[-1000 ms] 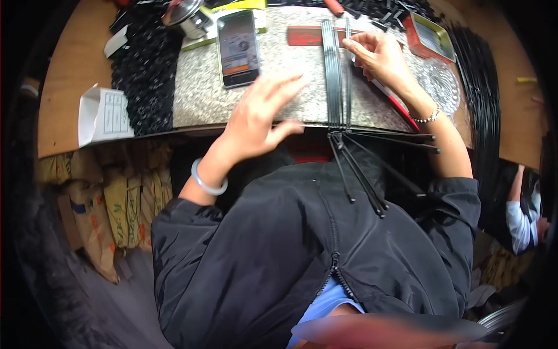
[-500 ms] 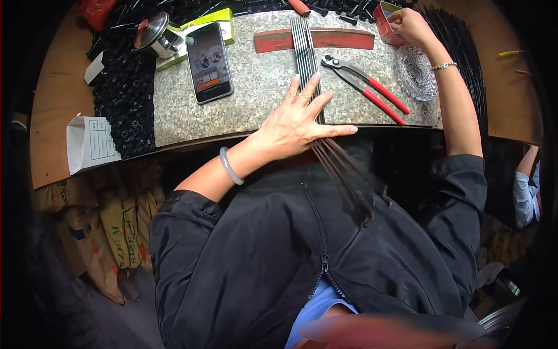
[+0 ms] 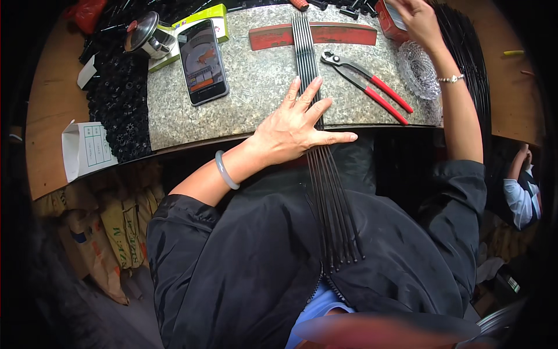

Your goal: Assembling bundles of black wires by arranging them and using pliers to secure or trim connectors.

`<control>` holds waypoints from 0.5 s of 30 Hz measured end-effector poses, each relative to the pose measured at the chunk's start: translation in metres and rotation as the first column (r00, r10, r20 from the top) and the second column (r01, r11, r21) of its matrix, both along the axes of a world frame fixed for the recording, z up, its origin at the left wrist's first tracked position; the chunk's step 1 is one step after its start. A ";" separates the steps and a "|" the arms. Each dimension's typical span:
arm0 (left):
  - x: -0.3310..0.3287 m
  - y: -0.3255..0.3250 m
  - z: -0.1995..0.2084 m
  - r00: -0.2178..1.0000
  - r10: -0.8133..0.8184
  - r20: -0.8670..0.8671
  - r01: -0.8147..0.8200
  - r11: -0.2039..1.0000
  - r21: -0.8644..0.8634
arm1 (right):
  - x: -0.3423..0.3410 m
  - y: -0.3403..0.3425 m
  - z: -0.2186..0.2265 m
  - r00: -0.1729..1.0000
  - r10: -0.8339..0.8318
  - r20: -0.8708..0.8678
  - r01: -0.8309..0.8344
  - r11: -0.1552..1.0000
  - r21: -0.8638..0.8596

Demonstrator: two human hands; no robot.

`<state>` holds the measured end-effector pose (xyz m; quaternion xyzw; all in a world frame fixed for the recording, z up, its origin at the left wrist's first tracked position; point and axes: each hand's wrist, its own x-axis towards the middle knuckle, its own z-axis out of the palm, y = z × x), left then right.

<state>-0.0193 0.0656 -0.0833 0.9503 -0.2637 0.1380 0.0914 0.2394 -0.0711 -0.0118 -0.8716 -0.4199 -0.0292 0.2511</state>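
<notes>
My left hand lies flat with fingers spread, pressing a row of thin black metal rods onto the table's front edge. The rods' far ends lie side by side across a red curved bar. Their near ends, with small knobbed tips, fan out over my lap. At the top right, my right hand is just above a red tin. Its fingers are drawn together and partly cut off by the upper edge, so whatever they hold is hidden. Red-handled pliers lie on the tabletop, right of the rods.
A phone lies left of the rods, beside a lidded metal pot and a green box. Many small black parts heap at the left. A clear glass dish and more black rods are at the right.
My right hand has risen out of the red tin. The rods' near ends, blurred and bunched before, now hang still and evenly fanned. My left hand stays in place. The phone's screen picture has changed.
</notes>
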 end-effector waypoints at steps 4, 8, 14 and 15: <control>0.000 -0.001 0.001 1.000 0.014 -0.003 -0.014 1.000 0.020 | -0.020 0.028 -0.021 0.979 0.176 0.103 -0.181 0.983 0.041; 0.001 -0.002 0.003 1.000 0.012 0.002 -0.012 1.000 0.001 | -0.023 0.046 -0.037 0.977 0.215 -0.001 -0.215 0.977 -0.006; 0.000 -0.002 0.002 1.000 0.022 -0.009 -0.023 1.000 -0.004 | -0.026 0.052 -0.045 0.994 0.104 -0.036 -0.105 0.994 -0.037; -0.001 -0.002 0.003 0.999 0.032 -0.027 -0.032 0.999 -0.005 | -0.026 0.052 -0.044 0.995 0.089 -0.055 -0.091 0.995 -0.050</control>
